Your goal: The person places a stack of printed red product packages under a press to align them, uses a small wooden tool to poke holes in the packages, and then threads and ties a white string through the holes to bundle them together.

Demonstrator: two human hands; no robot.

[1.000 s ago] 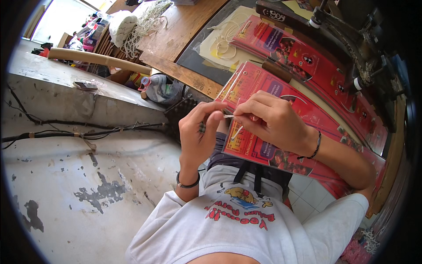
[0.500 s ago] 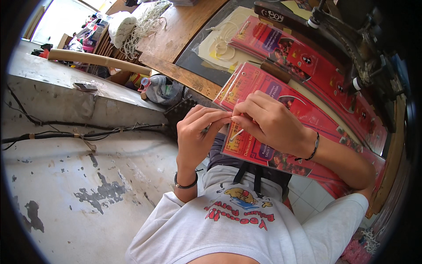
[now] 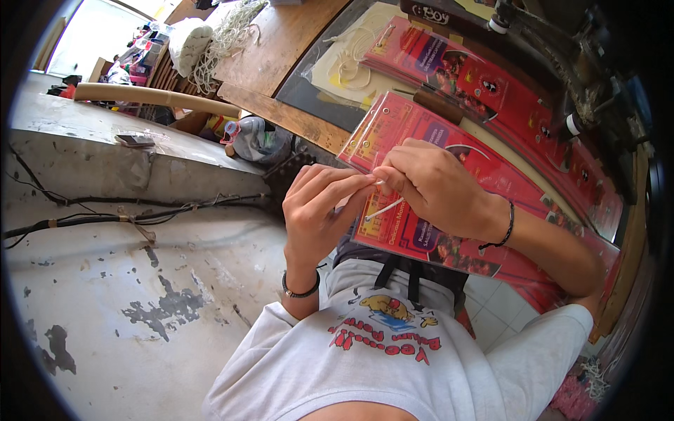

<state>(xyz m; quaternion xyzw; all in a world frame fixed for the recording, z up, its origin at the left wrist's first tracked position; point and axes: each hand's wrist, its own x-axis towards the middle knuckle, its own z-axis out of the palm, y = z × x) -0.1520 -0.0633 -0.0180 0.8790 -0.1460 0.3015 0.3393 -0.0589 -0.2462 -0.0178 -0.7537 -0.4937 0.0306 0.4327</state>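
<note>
Cord runs, thin and white, from the left end of a red printed sheet toward our right hand. With it and our left hand we pinch a bit of cord at the fingertips, each grip narrow. Beyond, more red sheets lie stacked.

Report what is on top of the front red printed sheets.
Over the front red printed sheets is the right hand, with a white cord angling beside it. The print beneath that hand is covered and cannot be seen.
</note>
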